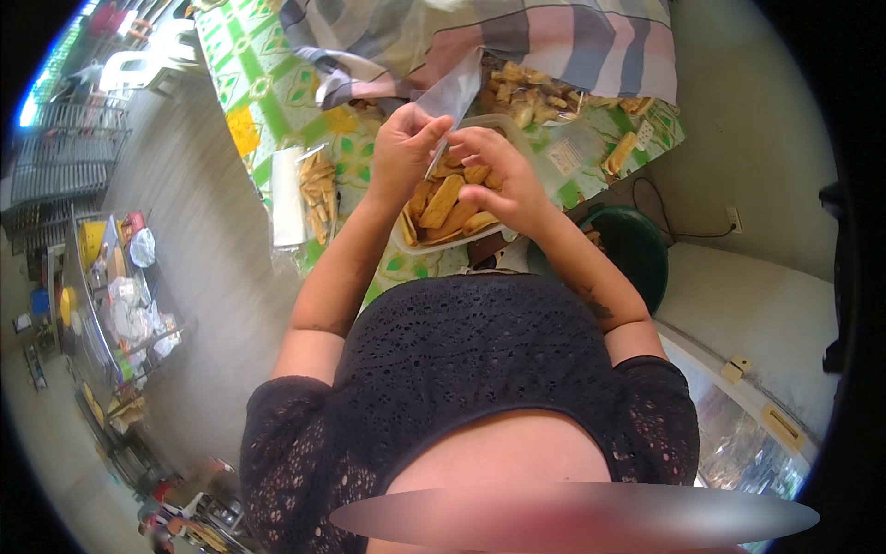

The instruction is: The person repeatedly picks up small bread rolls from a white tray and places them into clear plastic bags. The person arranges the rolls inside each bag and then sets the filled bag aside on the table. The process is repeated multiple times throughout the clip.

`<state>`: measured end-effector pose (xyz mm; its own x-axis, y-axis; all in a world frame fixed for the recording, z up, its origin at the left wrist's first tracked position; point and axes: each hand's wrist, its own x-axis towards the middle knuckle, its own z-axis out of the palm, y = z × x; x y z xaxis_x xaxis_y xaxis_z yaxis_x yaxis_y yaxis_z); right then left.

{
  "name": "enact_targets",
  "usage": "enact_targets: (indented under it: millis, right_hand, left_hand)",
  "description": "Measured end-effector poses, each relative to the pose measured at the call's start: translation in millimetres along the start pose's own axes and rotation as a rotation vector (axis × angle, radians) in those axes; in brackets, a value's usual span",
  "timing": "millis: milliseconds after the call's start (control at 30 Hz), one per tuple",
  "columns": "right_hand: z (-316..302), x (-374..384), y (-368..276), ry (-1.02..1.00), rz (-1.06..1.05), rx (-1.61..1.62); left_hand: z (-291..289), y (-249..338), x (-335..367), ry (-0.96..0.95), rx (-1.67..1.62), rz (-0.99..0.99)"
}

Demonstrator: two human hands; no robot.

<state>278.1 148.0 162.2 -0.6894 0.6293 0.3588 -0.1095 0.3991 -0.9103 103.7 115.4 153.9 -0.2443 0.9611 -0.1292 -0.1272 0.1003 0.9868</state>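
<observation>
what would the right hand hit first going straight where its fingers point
Most likely the clear plastic bag held by the left hand; the right hand may be touching it, depth is unclear.

Light glares from a blown-out opening [57, 69] at upper left, bleaching a white plastic chair [180, 42]; softer light gives a clear plastic bag [452, 92] a pale sheen. Black vignetting rings the bowed fisheye view, and a blurred oval veils the bottom.

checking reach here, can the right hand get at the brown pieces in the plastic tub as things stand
Likely yes: the right hand is over the open tub, and the brown pieces beneath it lie uncovered; only the clear bag in the left hand is close by.
</observation>
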Motion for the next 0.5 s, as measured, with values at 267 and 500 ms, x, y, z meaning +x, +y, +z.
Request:
enact_targets:
  millis: [267, 500]
  right_hand:
    - [34.7, 1.9, 9.3, 0.1, 0.295, -0.26]
    - [25.6, -8.0, 16.0, 0.004, 0.532, 0.147]
  left_hand:
    - [-11.3, -8.6, -17.8, -0.565, -0.155, -0.186]
    - [-18.1, -50.3, -25.1, -0.676, 0.065, -0.169]
